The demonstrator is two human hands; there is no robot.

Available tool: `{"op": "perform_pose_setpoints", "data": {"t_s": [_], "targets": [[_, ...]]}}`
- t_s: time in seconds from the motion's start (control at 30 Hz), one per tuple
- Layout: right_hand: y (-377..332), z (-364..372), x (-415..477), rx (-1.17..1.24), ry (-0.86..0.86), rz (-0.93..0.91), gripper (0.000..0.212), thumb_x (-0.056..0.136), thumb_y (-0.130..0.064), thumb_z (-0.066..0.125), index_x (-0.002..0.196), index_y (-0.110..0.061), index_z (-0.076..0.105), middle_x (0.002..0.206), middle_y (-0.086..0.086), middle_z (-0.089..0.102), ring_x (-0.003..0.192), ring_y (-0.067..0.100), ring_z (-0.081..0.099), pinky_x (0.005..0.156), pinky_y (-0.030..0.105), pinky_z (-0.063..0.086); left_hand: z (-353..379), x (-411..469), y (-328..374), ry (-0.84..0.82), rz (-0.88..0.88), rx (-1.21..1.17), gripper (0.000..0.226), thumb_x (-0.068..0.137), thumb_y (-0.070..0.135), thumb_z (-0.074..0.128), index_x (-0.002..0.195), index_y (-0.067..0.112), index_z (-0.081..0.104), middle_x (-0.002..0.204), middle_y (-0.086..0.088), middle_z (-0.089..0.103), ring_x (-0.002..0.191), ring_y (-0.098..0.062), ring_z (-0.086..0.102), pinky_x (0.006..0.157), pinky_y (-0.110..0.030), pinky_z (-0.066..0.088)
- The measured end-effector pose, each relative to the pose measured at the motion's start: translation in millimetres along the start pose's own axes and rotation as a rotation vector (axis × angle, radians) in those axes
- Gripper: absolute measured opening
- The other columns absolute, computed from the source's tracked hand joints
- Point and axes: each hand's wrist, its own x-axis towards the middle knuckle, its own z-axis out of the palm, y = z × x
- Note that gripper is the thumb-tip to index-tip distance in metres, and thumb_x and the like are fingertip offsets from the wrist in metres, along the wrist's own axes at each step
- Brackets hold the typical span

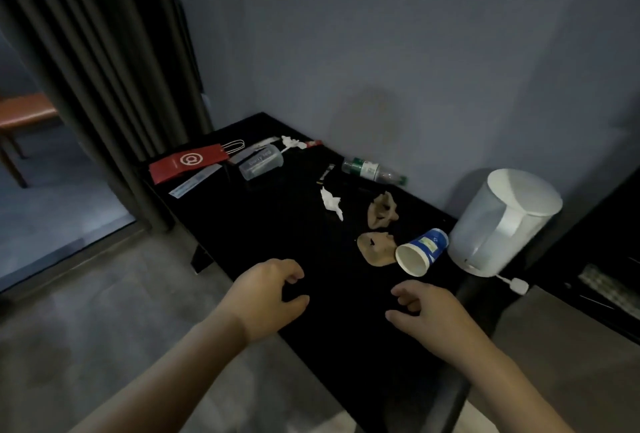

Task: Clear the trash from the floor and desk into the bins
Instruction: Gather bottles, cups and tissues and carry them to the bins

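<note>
While both the left hand point(268, 295) and right hand point(427, 311) hover loosely curled and empty, the tipped paper cup point(420, 252) on the desk point(277, 224) looks light and crushable, best pinched gently at its rim.

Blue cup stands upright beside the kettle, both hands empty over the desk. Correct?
No. The head view shows the cup lying on its side, mouth toward the camera. The rest holds: it is beside the kettle, and the left hand and right hand are empty over the desk.
</note>
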Motion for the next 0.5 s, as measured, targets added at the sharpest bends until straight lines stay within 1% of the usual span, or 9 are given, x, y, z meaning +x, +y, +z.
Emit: {"op": "perform_pose_setpoints", "data": {"t_s": [0.17, 0.37, 0.43, 0.5], "targets": [[-14, 20, 35, 0.044, 0.072, 0.145, 0.042, 0.081, -0.044, 0.069, 0.12, -0.035, 0.056, 0.104, -0.017, 0.057, 0.096, -0.001, 0.056, 0.082, 0.02, 0.05, -14, 58, -42, -0.078, 0.084, 0.012, 0.039, 0.084, 0.045, 0.063, 0.121, 0.034, 0.055, 0.114, 0.019, 0.056, 0.101, 0.003, 0.054, 0.084, -0.01, 0.045], [-44, 45, 62, 0.153, 0.137, 0.324, 0.042, 0.083, -0.039, 0.07, 0.122, -0.031, 0.056, 0.103, -0.015, 0.057, 0.095, 0.001, 0.057, 0.077, 0.017, 0.048, -44, 121, -85, -0.243, 0.166, 0.011, 0.038, 0.084, 0.045, 0.064, 0.119, 0.037, 0.054, 0.113, 0.019, 0.055, 0.098, 0.003, 0.054, 0.086, -0.016, 0.048], [-50, 52, 70, 0.174, 0.175, 0.371, 0.042, 0.083, -0.039, 0.069, 0.122, -0.032, 0.056, 0.102, -0.016, 0.056, 0.094, 0.0, 0.057, 0.075, 0.016, 0.046, -47, 140, -93, -0.296, 0.192, 0.024, 0.038, 0.084, 0.042, 0.065, 0.12, 0.036, 0.054, 0.113, 0.017, 0.055, 0.099, 0.001, 0.055, 0.088, -0.02, 0.05], [-53, 57, 75, 0.175, 0.192, 0.415, 0.041, 0.083, -0.04, 0.069, 0.121, -0.032, 0.056, 0.101, -0.016, 0.056, 0.092, 0.001, 0.056, 0.075, 0.016, 0.047, -46, 155, -95, -0.325, 0.205, 0.032, 0.038, 0.084, 0.04, 0.066, 0.12, 0.033, 0.054, 0.114, 0.016, 0.055, 0.1, 0.0, 0.055, 0.09, -0.024, 0.051]]}}
